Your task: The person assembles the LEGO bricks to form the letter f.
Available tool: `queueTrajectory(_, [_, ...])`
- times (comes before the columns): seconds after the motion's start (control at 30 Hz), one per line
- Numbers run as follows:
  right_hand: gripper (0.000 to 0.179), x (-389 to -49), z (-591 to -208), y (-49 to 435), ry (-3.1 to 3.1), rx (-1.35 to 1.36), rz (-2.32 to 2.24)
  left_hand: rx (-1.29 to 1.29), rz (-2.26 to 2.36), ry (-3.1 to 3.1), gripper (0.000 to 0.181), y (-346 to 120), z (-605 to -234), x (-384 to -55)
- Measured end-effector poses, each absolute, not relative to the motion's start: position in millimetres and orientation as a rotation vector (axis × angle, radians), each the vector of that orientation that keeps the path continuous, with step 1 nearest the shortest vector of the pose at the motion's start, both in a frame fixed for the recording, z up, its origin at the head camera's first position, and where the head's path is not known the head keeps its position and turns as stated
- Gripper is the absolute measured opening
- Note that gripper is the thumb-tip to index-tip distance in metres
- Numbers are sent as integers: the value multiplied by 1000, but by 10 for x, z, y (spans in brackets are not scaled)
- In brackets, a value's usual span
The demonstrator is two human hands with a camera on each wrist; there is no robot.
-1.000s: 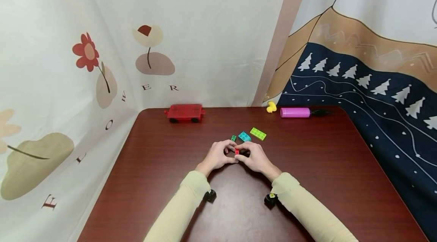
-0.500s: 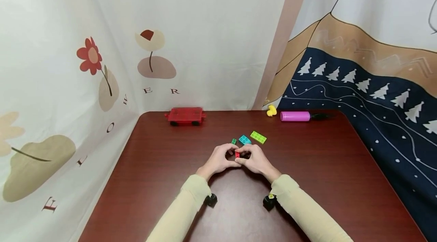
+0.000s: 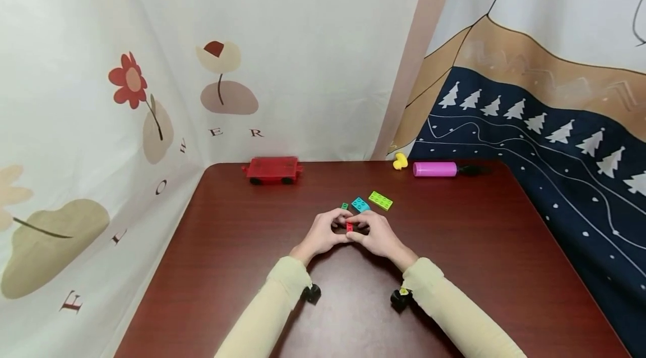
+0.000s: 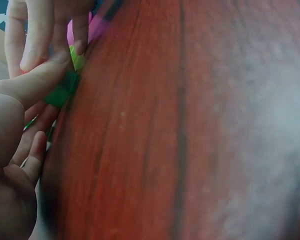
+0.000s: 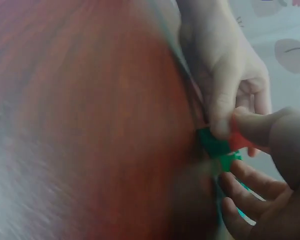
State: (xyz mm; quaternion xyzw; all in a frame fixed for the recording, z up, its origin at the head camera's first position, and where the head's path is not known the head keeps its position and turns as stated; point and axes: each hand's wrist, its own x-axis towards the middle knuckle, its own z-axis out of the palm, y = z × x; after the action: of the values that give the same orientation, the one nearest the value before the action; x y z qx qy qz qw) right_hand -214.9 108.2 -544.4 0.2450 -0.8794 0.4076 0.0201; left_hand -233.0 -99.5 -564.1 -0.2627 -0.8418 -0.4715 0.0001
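Note:
My left hand [image 3: 324, 229] and right hand [image 3: 375, 233] meet fingertip to fingertip near the table's middle, around a small red toy brick [image 3: 349, 226]. In the right wrist view, my right thumb and fingers pinch the red brick [image 5: 238, 137]. A dark green brick [image 5: 213, 141] sits right against it, under my left thumb tip, with left fingers curled behind. The left wrist view shows this green brick [image 4: 62, 91] below the left thumb, the red mostly covered by fingers. Just beyond the hands lie a small green brick [image 3: 345, 206], a blue brick [image 3: 360, 204] and a lime brick [image 3: 381, 201].
A red wheeled toy cart base [image 3: 273, 169] stands at the back left of the brown table [image 3: 227, 268]. Toward the back right are a yellow duck-like toy [image 3: 400, 161] and a purple cylinder [image 3: 434, 169] with a black end. Printed cloth [image 3: 303, 66] hangs behind the table.
Both hands stay together around the red brick, with only slight finger shifts. The whole head view dips and returns a little; the loose bricks keep their places on the table.

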Motion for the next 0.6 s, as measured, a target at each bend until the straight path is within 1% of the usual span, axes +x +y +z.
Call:
queueTrajectory(0.1, [36,-2180,-5398,1150,-2745,819,1212,-797,-1509,-2624,46,-983,-5672,-2340])
queueTrajectory(0.2, [37,-2239,-5339,1239,-2726,806,1193,-769,-1540,-2630,45,-989,-5688,-2343])
queueTrajectory(0.4, [33,-2456,-5238,1515,-2684,576,1162,-718,-1569,-2665,39,-991,-5689,-2335])
queueTrajectory(0.6, [38,-2655,-5274,1733,-2784,404,1136,-707,-1610,-2671,37,-981,-5681,-2325])
